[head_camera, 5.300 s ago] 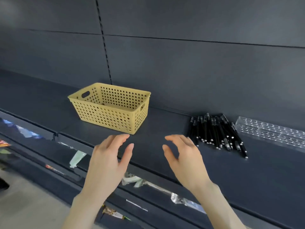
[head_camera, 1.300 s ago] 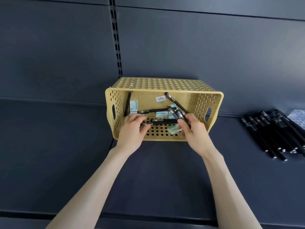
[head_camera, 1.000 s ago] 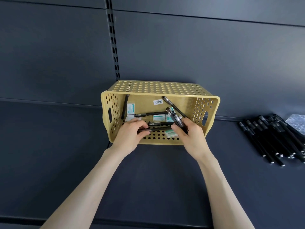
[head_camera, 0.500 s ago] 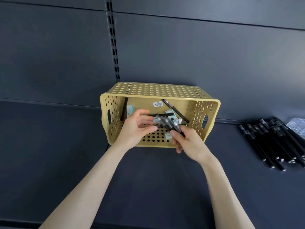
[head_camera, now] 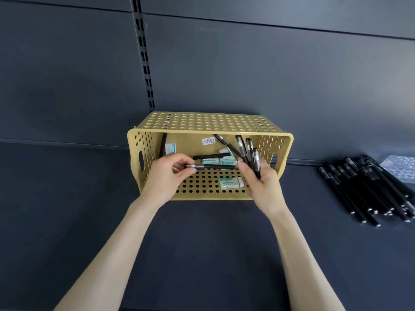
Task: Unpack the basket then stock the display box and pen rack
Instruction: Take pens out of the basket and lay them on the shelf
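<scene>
We see the yellow basket (head_camera: pixel 208 122) tipped on its side on the dark shelf (head_camera: pixel 202 243), its open mouth facing us and its perforated wall lying flat against the shelf. Both hands reach into that mouth, a little apart from each other.

The left hand (head_camera: pixel 164 178) pinches one end of a single black pen (head_camera: pixel 213 167) between thumb and fingertips and holds it level across the opening. The pen's other end reaches the fingers of the right hand (head_camera: pixel 262 185). That right hand is curled round three black pens (head_camera: pixel 248 151), which fan upward out of its grip toward the basket's upper right corner.

More stock lies inside the basket. A small white-and-green box (head_camera: pixel 231 182) rests on the lower wall, just beside the right hand. Several more boxes (head_camera: pixel 224 162) of the same kind sit farther back, behind the level pen. A loose pen (head_camera: pixel 211 156) lies across them, a slanted pen (head_camera: pixel 225 144) leans near the back, and a third pen (head_camera: pixel 163 144) stands against the left side. A barcode sticker (head_camera: pixel 208 140) shows on the basket's bottom panel.

Well to the right on the same shelf lies a heap of black pens (head_camera: pixel 370 191), and just behind it a corner of a clear plastic piece (head_camera: pixel 402 167) shows at the frame's edge. Behind everything stands the dark back panel (head_camera: pixel 247 75) with its slotted upright (head_camera: pixel 146 63).
</scene>
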